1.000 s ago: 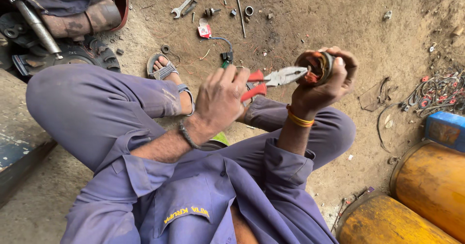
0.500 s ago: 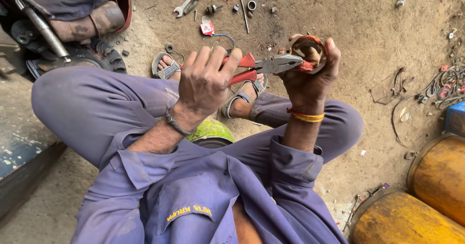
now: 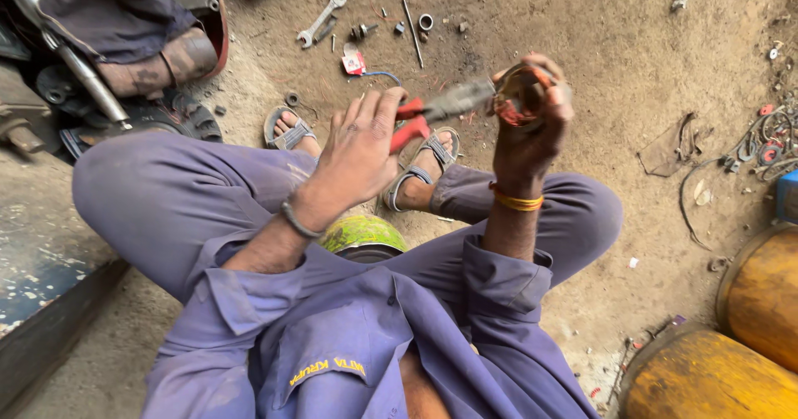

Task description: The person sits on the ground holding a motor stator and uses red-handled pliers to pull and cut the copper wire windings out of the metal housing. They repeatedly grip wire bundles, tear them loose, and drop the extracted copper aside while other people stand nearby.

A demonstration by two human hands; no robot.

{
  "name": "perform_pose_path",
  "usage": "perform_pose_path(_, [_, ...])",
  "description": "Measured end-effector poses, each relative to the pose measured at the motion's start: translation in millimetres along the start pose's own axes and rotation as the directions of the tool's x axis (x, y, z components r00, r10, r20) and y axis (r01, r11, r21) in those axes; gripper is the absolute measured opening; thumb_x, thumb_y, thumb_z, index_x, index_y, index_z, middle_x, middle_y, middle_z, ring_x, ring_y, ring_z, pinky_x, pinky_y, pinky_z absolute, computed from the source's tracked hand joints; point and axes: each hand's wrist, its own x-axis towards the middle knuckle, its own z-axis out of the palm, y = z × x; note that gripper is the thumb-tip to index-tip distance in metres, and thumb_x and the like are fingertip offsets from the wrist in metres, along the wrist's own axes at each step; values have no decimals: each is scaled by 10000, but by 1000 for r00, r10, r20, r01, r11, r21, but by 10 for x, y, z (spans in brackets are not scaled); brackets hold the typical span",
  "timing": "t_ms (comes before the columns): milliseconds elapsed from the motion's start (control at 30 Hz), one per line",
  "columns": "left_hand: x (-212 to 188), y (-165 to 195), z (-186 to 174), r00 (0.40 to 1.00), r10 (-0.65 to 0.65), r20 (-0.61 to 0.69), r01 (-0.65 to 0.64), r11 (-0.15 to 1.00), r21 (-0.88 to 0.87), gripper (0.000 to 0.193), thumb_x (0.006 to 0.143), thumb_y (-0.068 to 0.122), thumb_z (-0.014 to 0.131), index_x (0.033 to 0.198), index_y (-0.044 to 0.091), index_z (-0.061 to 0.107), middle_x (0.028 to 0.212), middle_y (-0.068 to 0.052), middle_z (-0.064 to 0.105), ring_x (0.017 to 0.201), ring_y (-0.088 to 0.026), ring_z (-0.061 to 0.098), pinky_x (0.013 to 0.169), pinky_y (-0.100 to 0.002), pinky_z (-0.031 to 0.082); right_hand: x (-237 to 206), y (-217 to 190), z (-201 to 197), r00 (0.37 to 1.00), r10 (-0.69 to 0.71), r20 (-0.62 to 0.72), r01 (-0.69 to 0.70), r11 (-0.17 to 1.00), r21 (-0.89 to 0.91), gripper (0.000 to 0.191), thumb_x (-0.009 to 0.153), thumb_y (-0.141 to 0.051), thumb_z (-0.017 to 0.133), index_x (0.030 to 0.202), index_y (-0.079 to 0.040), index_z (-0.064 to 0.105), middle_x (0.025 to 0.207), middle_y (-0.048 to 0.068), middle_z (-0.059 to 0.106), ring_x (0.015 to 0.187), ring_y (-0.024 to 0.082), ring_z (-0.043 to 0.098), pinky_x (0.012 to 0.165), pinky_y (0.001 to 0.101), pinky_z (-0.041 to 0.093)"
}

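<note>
Our left hand (image 3: 357, 157) gripped red-handled pliers (image 3: 436, 110), fingers loosely spread. Our right hand (image 3: 532, 128) had its fingers curled tightly around a small round part (image 3: 517, 101), which the plier tips touched.

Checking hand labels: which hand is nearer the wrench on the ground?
Left. The left hand is below the wrench; the right hand is farther off to its right.
</note>
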Motion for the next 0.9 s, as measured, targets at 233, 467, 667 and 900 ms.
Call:
perform_pose_path(233, [-40,-92,-91,762,-93,641,531,656,-537,449,967,311,630,1351,93,549,1147,-162,719,1088,-337,707,928,-404,541,106,-266,-163,995,-103,9,102,990,93,856,724,-178,710,1510,50,458,1293,260,632,1024,288,693,885,346,609])
perform_pose_path(467, [-115,109,-125,644,-9,765,458,805,-376,547,976,357,596,1444,115,448,1160,-214,681,1086,-393,667,919,-452,507,58,-264,-238,976,-105,189,115,993,-40,807,703,-173,736,1445,88,557,1184,251,644,975,244,653,887,295,584])
perform_pose_path(667, [-163,110,-24,710,39,703,367,831,-417,794,970,339,624,1592,61,216,1256,-310,614,1149,-463,612,971,-483,478,23,-210,-182,965,-96,245,153,962,-225,765,714,-220,764,1392,90,593,1202,224,660,1049,230,637,960,288,539])
perform_pose_path(900, [-179,83,-20,724,63,687,352,823,-447,802,968,340,628,1568,-7,227,1225,-334,617,1125,-466,625,951,-480,488,47,-225,-65,951,-50,305,142,948,-286,726,737,-289,812,1337,70,617,1181,188,666,1090,232,644,987,312,544])
